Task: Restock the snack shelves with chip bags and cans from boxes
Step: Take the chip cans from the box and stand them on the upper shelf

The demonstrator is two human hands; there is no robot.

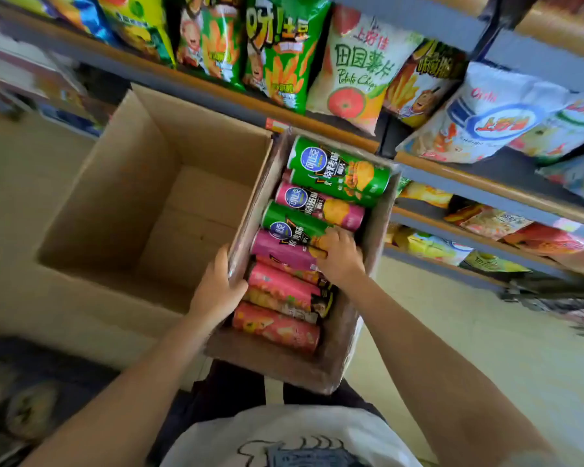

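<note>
A small cardboard box [338,345] in front of me holds several chip cans lying on their sides, green, pink and red. My left hand [218,288] grips the box's left wall near its middle. My right hand [341,256] reaches into the box, its fingers curled over a green can [294,222] and a magenta can [279,247] below it. Whether the fingers have closed around either can is not visible. Another green can [338,170] lies at the far end of the box.
A large open cardboard box [132,210] with nothing in it stands to the left on the floor. Shelves [452,163] with chip bags [354,69] run across the top and right, with lower shelves of bags at the right. Pale floor tiles lie to the right.
</note>
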